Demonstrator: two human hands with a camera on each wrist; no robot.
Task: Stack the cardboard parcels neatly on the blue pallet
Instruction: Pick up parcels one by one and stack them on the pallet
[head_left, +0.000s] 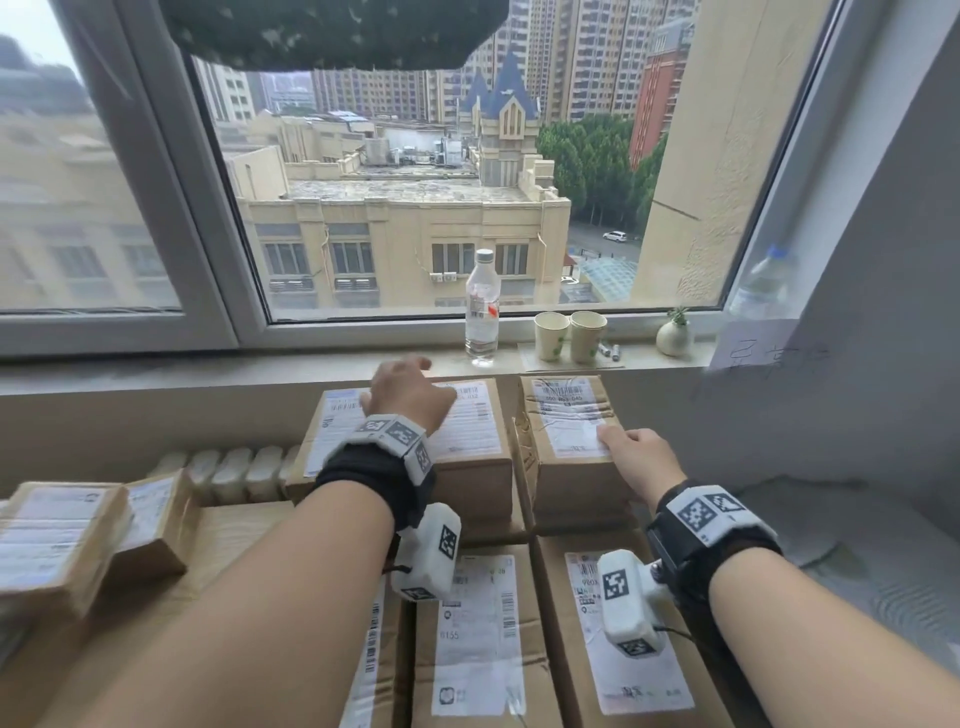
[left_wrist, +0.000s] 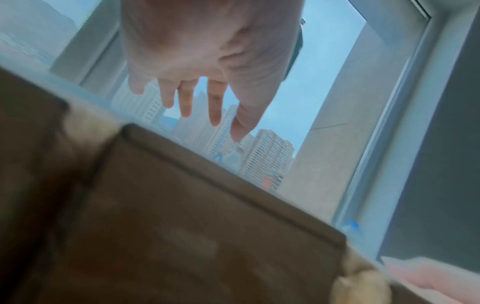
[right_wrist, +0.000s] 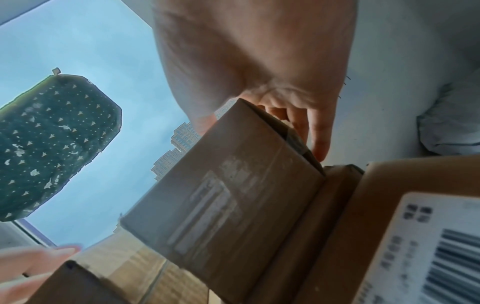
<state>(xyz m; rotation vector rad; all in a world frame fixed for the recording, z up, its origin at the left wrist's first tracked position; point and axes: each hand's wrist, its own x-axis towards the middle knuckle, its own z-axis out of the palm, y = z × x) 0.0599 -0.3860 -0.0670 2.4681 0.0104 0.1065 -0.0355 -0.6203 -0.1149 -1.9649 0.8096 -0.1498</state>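
Cardboard parcels are piled under the window; the blue pallet is hidden. A wide labelled parcel (head_left: 467, 441) (left_wrist: 207, 226) lies on top at the centre. My left hand (head_left: 405, 389) (left_wrist: 197, 82) hovers over its far part with fingers straight and spread, holding nothing. To its right stands a smaller, creased parcel (head_left: 566, 478) (right_wrist: 221, 195). My right hand (head_left: 641, 460) (right_wrist: 259, 61) grips its near right corner, thumb on the top and fingers (right_wrist: 319, 144) down the right side.
Lower labelled parcels (head_left: 478, 634) fill the near layer, and two small ones (head_left: 52, 540) lie at the left. On the sill stand a water bottle (head_left: 482, 312), two paper cups (head_left: 551, 335), a small vase (head_left: 674, 335) and another bottle (head_left: 763, 283). A grey wall closes the right.
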